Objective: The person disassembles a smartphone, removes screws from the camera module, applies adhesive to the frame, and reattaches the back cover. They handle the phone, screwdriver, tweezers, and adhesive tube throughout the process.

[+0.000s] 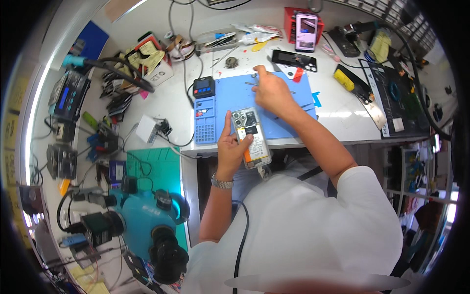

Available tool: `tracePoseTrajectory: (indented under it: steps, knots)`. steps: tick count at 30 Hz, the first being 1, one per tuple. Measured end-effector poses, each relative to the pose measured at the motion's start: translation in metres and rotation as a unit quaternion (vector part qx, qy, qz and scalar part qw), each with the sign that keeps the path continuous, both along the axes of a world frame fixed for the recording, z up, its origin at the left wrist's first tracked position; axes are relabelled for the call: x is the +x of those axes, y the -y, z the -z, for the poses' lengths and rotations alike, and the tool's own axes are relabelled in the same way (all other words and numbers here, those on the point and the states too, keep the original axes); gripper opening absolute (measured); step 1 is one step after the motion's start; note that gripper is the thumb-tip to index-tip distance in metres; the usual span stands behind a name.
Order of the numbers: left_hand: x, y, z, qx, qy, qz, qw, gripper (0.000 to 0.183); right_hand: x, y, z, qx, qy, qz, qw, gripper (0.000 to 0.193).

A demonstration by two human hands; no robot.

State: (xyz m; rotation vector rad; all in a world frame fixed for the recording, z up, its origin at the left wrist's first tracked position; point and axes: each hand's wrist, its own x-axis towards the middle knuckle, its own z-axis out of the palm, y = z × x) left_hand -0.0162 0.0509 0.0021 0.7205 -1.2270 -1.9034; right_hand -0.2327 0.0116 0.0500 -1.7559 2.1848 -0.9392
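Observation:
My left hand [230, 153] is wrapped around a smartphone [258, 153] with its back off, the thumb across its inner side. Its camera lenses, dark circuit parts and a battery with an orange strip are exposed. The phone is tilted at the front edge of the blue work mat [230, 93]. Over the far part of that mat, my right hand [272, 92] has its fingers curled together; what they hold, if anything, is too small to name. A thin metal tool shows on both sides of this hand, partly hidden by it.
A teal microscope [142, 215] rises at the near left beside a green mat [161, 161]. A small black device [203, 87] stands at the blue mat's corner. Behind are a lit phone [306, 32] against a red holder and a dark phone panel [293, 59]. Cables cross the left side.

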Motion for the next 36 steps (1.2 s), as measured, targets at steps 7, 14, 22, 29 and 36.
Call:
tracePoseTrajectory:
  steps: [7, 14, 22, 29, 36]
  knots:
    - [0.009, -0.014, -0.014, -0.035, -0.048, -0.081, 0.995, 0.099, 0.025, -0.066, -0.018, -0.097, 0.083, -0.062, 0.99, 0.046]
    - [0.002, -0.023, -0.036, -0.08, -0.032, -0.203, 0.975, 0.074, 0.074, -0.139, -0.015, -0.002, 0.136, -0.197, 0.971, 0.081]
    - [0.0, -0.035, -0.044, -0.162, 0.028, -0.204, 0.965, 0.068, 0.073, -0.135, 0.002, 0.011, 0.448, -0.185, 0.875, 0.066]
    - [0.009, -0.033, -0.052, -0.014, 0.026, -0.099, 0.995, 0.076, 0.067, -0.129, 0.033, 0.014, 0.666, -0.281, 0.691, 0.054]
    - [0.0, -0.035, -0.057, -0.092, 0.077, -0.178, 0.977, 0.048, 0.06, -0.132, 0.043, 0.012, 0.643, -0.301, 0.704, 0.038]
